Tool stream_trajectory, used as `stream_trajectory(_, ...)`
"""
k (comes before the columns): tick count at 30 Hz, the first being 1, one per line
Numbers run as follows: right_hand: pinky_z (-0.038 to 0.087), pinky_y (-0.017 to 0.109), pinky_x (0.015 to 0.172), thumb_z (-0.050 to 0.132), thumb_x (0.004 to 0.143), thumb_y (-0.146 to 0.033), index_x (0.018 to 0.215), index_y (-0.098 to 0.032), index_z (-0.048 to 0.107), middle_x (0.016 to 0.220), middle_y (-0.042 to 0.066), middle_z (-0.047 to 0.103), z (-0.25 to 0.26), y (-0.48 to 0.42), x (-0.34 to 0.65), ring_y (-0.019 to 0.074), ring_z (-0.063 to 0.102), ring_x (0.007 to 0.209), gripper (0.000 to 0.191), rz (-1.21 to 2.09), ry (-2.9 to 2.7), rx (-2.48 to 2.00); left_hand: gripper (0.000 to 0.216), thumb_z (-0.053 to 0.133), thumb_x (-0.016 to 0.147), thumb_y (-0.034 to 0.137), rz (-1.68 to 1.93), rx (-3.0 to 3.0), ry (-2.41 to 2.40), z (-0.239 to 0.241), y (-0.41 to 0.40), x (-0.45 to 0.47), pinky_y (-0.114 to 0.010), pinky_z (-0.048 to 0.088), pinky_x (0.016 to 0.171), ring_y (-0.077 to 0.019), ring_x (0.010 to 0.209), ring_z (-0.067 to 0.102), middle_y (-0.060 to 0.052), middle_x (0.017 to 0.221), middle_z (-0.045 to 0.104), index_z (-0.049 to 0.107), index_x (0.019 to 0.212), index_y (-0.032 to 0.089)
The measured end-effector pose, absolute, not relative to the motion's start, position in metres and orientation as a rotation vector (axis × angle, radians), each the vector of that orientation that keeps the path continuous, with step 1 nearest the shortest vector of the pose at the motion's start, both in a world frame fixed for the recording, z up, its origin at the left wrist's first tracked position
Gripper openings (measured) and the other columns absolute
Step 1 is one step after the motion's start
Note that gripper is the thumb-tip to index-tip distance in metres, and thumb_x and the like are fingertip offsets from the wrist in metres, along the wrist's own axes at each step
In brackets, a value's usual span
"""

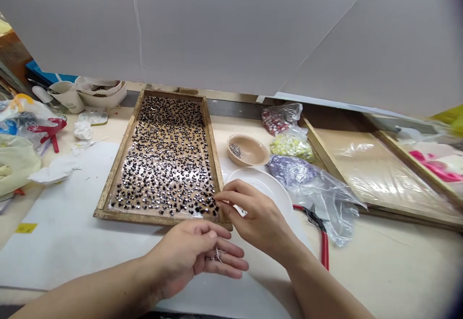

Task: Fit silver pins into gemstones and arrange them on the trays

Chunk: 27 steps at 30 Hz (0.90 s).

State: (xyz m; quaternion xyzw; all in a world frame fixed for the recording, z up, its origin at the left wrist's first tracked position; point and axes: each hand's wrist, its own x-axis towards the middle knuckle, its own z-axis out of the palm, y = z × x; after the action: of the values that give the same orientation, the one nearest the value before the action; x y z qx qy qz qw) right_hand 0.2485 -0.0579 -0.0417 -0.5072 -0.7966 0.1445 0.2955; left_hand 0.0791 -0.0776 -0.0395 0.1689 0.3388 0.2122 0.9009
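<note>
left hand (197, 256) open and flat, thin pins (217, 255) lying on its fingers | right hand (258, 217) pinching, maybe one of the beads (166, 164), at tray (152, 218) near corner | risk: tilted palm spills pins; a bump scatters beads

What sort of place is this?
Probably a small craft or jewellery-making workbench: a wooden tray covered with small dark beads, bags of coloured pieces beside a bowl, and red-handled pliers on the table.
</note>
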Motion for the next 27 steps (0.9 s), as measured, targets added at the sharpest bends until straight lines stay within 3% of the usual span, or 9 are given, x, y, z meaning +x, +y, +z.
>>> stream_trajectory(10, 0.047, 0.026, 0.061, 0.048, 0.084, -0.011, 0.089, -0.022, 0.067, 0.081, 0.004, 0.058, -0.024, -0.075, 0.242, 0.013, 0.056, 0.072, 0.022, 0.764, -2.197, -1.127, 0.042, 0.038, 0.09, 0.041, 0.602, 0.229, 0.582, -0.041, -0.069, 0.074, -0.041, 0.044, 0.087, -0.019, 0.08, 0.061, -0.014, 0.088, 0.064, 0.061, 0.095, 0.006)
stream_trajectory(14, 0.048, 0.027, 0.064, 0.046, 0.086, -0.013, 0.095, -0.023, 0.067, 0.083, 0.005, 0.059, -0.025, -0.077, 0.237, 0.0135, 0.057, 0.075, 0.024, 0.731, -2.21, -1.106, 0.048, 0.033, 0.091, 0.043, 0.605, 0.24, 0.537, -0.041, -0.069, 0.073, -0.04, 0.043, 0.088, -0.0194, 0.081, 0.061, -0.015, 0.089, 0.064, 0.06, 0.101, 0.005)
stream_trajectory(27, 0.042, 0.029, 0.06, 0.042, 0.084, -0.012, 0.082, -0.017, 0.06, 0.078, 0.006, 0.055, -0.027, -0.077, 0.236, 0.0152, 0.05, 0.07, 0.018, 0.578, -2.246, -1.203, 0.046, 0.034, 0.091, 0.042, 0.605, 0.232, 0.569, -0.038, -0.069, 0.075, -0.041, 0.042, 0.091, -0.0207, 0.086, 0.061, -0.016, 0.089, 0.064, 0.061, 0.094, 0.005)
